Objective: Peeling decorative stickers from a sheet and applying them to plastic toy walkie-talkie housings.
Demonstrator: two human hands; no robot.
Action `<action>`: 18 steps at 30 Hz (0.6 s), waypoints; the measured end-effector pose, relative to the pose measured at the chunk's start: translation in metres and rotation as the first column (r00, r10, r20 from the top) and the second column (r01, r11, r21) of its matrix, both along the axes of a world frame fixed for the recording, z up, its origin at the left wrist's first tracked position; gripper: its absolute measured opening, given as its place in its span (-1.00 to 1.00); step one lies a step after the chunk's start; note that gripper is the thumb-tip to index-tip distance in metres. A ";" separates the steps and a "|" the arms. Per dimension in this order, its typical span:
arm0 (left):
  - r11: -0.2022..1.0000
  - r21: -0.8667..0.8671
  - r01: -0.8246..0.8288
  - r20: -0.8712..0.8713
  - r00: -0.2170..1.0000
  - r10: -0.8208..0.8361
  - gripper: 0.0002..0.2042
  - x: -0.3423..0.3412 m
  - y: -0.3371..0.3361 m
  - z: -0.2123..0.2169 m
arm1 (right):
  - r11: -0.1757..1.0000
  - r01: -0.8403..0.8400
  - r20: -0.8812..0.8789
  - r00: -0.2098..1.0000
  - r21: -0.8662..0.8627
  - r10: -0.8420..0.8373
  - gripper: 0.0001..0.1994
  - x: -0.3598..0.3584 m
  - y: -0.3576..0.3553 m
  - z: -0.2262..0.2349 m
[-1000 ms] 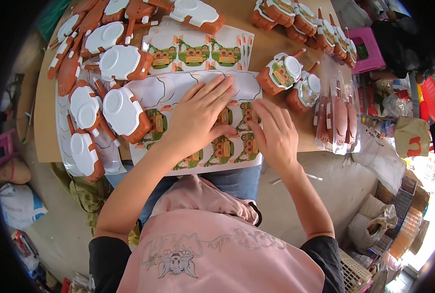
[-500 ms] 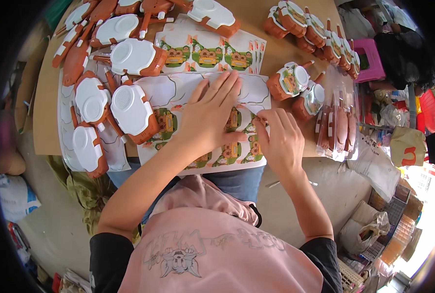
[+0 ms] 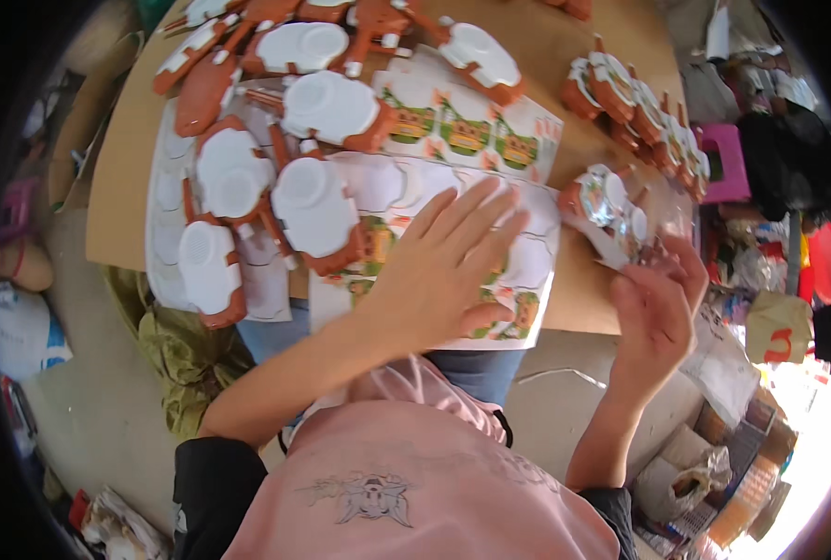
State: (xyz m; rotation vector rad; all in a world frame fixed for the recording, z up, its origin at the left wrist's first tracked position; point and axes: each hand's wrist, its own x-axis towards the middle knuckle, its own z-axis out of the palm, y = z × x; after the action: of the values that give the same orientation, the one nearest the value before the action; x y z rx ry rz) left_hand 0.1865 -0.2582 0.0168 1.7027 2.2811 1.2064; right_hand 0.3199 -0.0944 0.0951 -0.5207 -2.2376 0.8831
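Note:
My left hand (image 3: 439, 266) lies spread, fingers apart, over a sheet of printed stickers (image 3: 518, 338) at the table's front edge. The sheet has colourful cartoon pictures, with blank white outlines along its far part and right side. Off the sheet's right side, my right hand (image 3: 658, 313) is closed, fingertips pinched on a thin pale sticker (image 3: 607, 245), partly blurred. Just beyond those fingers sits a brown plastic toy with a shiny decorated face (image 3: 602, 194). Several undecorated brown-and-white plastic toys (image 3: 317, 205) lie left of my left hand.
Another sticker sheet (image 3: 467, 135) lies behind the first one. A row of decorated toys (image 3: 635, 103) stands at the far right of the brown table (image 3: 121, 210). Beyond the table's right edge are a pink stool (image 3: 725, 163) and a black bundle (image 3: 789, 168).
My right hand has moved right, off the sheet, with the peeled sticker. A blank outline shows at the sheet's right side. My left hand stays spread over the sheet; the whole view has shifted.

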 end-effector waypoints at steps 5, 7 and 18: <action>0.898 0.111 -0.426 0.405 0.845 0.350 -0.71 0.003 -0.084 0.033 | 0.516 -0.207 -0.238 0.971 -0.831 0.007 -0.90 -0.017 -0.049 -0.033; 0.883 0.054 -0.467 0.616 0.711 0.338 -0.80 0.001 -0.101 0.037 | 0.133 -0.268 -0.264 0.963 -0.954 0.052 -0.88 -0.036 -0.079 -0.044; 0.735 -0.069 -0.675 0.694 0.496 0.521 -0.95 -0.015 -0.127 0.017 | 0.859 -0.304 0.136 0.911 -0.413 0.388 -0.92 -0.108 -0.117 -0.056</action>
State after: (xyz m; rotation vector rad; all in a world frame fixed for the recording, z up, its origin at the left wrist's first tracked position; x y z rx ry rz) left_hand 0.1718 -0.3849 0.0341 0.2300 2.2982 1.8421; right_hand 0.2119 -0.2110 0.0392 -0.4010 -2.4069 1.5425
